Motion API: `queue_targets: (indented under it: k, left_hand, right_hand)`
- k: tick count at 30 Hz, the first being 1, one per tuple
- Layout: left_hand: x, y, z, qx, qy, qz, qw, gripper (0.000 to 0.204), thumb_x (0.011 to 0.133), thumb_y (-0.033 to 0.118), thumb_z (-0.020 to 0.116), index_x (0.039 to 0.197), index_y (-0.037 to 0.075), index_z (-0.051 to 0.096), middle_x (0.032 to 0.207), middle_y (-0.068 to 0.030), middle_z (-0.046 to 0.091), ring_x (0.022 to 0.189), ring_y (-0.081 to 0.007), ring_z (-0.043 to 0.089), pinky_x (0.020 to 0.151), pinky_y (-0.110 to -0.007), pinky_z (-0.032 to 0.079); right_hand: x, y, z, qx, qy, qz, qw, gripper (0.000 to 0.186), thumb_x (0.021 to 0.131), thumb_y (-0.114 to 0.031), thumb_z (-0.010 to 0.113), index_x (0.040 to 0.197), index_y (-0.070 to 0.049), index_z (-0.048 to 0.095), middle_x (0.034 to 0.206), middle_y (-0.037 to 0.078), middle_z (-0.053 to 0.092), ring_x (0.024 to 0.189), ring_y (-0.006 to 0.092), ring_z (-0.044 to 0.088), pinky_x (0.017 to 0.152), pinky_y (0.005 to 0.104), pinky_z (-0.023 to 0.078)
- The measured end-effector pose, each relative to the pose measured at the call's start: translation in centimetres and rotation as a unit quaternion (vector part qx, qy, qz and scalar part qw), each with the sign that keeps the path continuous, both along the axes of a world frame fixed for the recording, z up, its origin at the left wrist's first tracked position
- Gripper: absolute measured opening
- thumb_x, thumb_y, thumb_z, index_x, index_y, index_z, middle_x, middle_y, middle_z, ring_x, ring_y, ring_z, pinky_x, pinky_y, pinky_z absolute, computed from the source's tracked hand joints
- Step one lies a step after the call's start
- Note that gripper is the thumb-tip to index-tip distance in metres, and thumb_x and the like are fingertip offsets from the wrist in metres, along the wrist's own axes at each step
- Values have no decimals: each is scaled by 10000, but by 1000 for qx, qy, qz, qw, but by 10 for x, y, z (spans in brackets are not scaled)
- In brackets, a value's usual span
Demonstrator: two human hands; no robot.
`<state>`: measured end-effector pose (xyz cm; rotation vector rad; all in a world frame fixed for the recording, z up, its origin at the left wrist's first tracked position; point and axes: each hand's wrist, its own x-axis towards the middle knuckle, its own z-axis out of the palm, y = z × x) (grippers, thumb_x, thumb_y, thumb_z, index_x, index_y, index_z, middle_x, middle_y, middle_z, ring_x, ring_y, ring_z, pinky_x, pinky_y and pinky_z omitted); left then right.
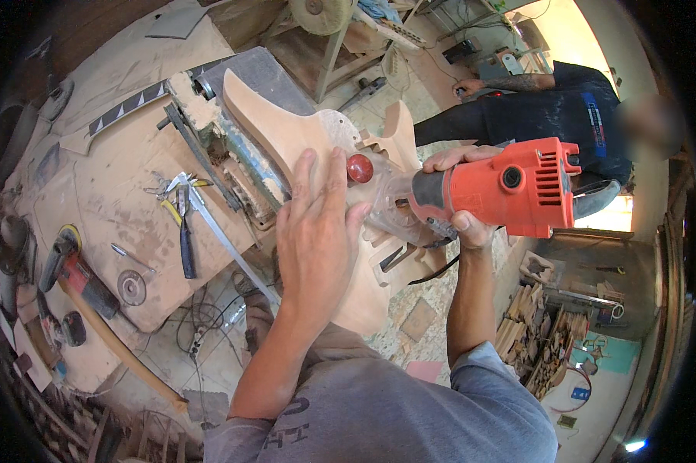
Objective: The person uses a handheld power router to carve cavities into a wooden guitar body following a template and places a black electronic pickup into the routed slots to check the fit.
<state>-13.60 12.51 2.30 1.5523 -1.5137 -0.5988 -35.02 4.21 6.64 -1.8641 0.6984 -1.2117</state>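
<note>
My right hand (pixel 473 231) is wrapped round the red motor housing of a router (pixel 487 189), which lies tilted sideways in view. Its clear base plate, with a round red knob (pixel 359 168), rests on a pale wooden guitar body (pixel 259 112). My left hand (pixel 317 231) lies flat with fingers stretched out over the wood and the edge of the clear base, just left of the knob. Cutouts show in the guitar body (pixel 398 127) beyond the router. A dusty bench vise (pixel 244 166) stands against the body's left side. The router's bit is hard to make out.
On the dusty workbench (pixel 132 201) at left lie a caliper (pixel 217 231), pliers (pixel 170 208), a black-handled tool (pixel 187 247), a metal disc (pixel 131 287) and a red power tool (pixel 86 282). A person (pixel 549 116) stands at far right. Scrap wood (pixel 541 332) is piled at right.
</note>
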Motion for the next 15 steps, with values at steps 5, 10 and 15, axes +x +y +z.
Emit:
queue_targets:
  k: [5, 10, 15]
  left_hand:
    - [-2, 0, -1, 16, -13, 8, 1000, 738, 927, 190, 788, 1576, 8, 488, 1367, -189, 708, 1503, -372, 458, 1054, -533, 457]
    - [-2, 0, -2, -10, -14, 15, 1000, 744, 925, 194, 788, 1578, 7, 485, 1326, -198, 725, 1509, -368, 454, 1056, -524, 459]
    - [-1, 0, -1, -7, -15, 8, 1000, 728, 930, 195, 782, 1569, -2, 494, 1329, -211, 719, 1513, -360, 448, 1046, -520, 463]
  right_hand:
    - [-1, -1, -1, 1, 3, -6, 1000, 804, 788, -436, 907, 1325, -16, 480, 1162, 175, 661, 1064, 290, 689, 946, 463, 576]
    - [1, 0, 1, 13, 8, -17, 1000, 838, 779, -449, 905, 1332, -1, 463, 1155, 170, 665, 1083, 281, 683, 969, 461, 566]
    - [0, 1, -1, 25, 0, -26, 999, 831, 784, -445, 908, 1333, -9, 461, 1153, 163, 664, 1085, 282, 682, 976, 466, 561]
